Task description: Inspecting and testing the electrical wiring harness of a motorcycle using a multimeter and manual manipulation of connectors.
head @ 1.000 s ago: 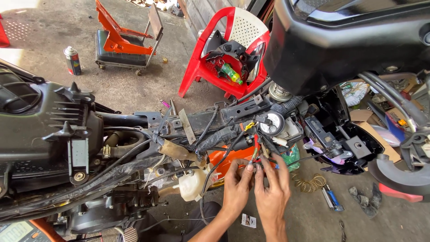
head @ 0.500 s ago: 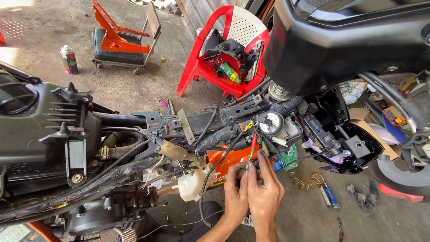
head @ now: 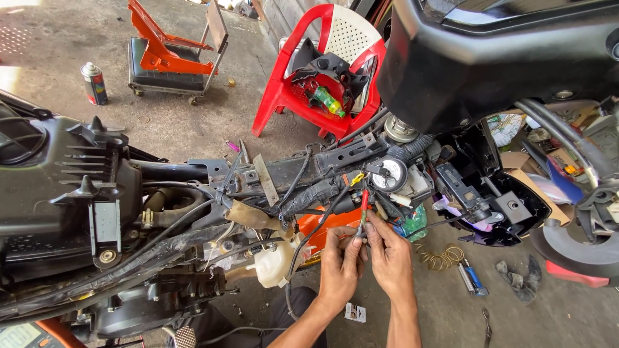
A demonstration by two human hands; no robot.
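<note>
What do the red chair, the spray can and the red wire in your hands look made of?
Red chair: moulded plastic, glossy, perforated back. Spray can: likely metal, with a shiny domed top. Red wire: probably a plastic-sheathed conductor; both hands pinch its lower end.

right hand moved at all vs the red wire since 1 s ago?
Cannot tell. The right hand holds at the red wire beside the left hand, below the round gauge; any shift looks like head-camera motion.

Sunlit bare concrete floor (head: 180,122), a red plastic chair (head: 351,38) and an orange creeper seat (head: 169,61).
</note>
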